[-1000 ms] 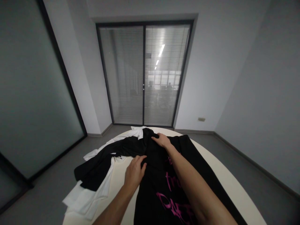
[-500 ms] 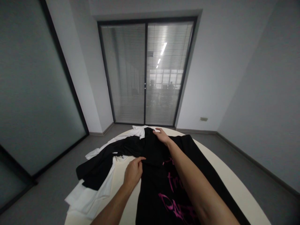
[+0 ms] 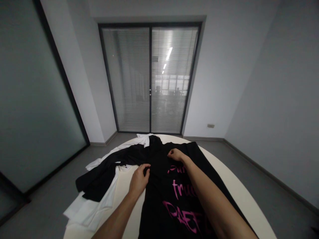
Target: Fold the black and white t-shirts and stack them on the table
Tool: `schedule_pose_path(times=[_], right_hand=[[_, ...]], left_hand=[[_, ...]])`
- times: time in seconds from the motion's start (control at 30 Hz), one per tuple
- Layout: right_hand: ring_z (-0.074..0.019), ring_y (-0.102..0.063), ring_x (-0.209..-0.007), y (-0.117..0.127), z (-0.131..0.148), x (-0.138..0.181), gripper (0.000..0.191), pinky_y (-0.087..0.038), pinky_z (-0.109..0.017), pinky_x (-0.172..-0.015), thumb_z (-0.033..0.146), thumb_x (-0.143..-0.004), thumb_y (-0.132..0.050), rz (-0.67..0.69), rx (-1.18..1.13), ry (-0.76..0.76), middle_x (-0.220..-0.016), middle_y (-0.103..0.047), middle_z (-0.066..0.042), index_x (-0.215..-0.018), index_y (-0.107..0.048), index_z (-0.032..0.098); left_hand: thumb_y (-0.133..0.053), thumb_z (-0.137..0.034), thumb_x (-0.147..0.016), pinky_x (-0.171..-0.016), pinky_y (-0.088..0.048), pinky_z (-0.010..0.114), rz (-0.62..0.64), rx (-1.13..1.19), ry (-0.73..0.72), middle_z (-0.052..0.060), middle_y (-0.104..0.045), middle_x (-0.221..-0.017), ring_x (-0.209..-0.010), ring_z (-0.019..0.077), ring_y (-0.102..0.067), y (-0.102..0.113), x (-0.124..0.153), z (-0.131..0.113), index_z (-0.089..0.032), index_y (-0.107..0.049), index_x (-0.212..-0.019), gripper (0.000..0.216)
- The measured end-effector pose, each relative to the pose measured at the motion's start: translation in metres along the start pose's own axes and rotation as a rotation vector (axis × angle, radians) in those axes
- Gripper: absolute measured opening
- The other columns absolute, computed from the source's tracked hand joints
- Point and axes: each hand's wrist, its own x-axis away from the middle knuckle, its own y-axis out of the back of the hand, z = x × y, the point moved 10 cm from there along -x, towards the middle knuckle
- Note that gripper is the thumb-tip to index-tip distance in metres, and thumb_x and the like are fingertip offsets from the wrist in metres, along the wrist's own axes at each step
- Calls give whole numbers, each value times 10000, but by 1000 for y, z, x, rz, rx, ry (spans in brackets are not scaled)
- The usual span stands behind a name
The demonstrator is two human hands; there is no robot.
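A black shirt [image 3: 157, 199] with pink lettering lies spread over the table, its long sleeve stretched out to the left. At the shirt's left edge is my left hand [image 3: 139, 181], thumb and forefinger curled round a bit of dark cloth. My right hand [image 3: 176, 155] rests on the upper middle of the shirt, just above the lettering. Its fingers are bent together against the fabric; the fingertips are partly hidden. Beneath and beside the black sleeve is a white garment [image 3: 86, 209], crumpled along the table's left side.
The round cream table [image 3: 239, 186] shows its curved rim on the right. Behind it stands a glazed door [image 3: 127, 83] with blinds. A frosted panel [image 3: 37, 83] is at the left, and a grey wall [image 3: 281, 99] on the right.
My right hand has come back from the shirt's far edge to its upper middle, fingers now more curled. My left hand stays by the left edge, its fingers more bent. The view has shifted slightly.
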Motion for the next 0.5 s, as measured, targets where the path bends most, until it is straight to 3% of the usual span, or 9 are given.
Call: schedule_pose_path(times=[0.13,0.27,0.37,0.5], right_hand=[[-205,-647,-932,13,0,19,166,-459,-299,-840,273,-866,-636,-147,98,22,-967,-702,-63,-1007,-672,192],[-247,-608,-1065,23,11,46,257,-434,-345,-908,312,-911,-583,-236,172,78,-1162,-642,-123,-1137,-624,198],[-257,-632,-1041,10,19,68,365,-449,-359,-921,451,-918,-568,-150,201,160,-1149,-655,-124,-1177,-644,205],[-339,-508,-1294,-24,21,96,645,-373,-451,-1076,619,-892,-539,74,277,298,-1428,-534,-152,-1404,-546,227]], left_hand=[[-496,-245,-917,-977,-487,386,-12,32,-18,63,-717,-1127,-1076,232,-658,1,1,-1,-221,-676,-1097,255],[-511,-252,-919,-1010,-477,399,-32,58,0,69,-715,-1156,-1103,234,-654,2,-1,-1,-218,-678,-1109,255],[-547,-286,-911,-1034,-468,419,-35,78,52,91,-710,-1179,-1133,248,-649,0,-3,6,-201,-675,-1136,273],[-665,-278,-833,-1030,-476,432,9,127,148,127,-693,-1218,-1148,267,-650,-6,-1,20,-169,-607,-1265,449]])
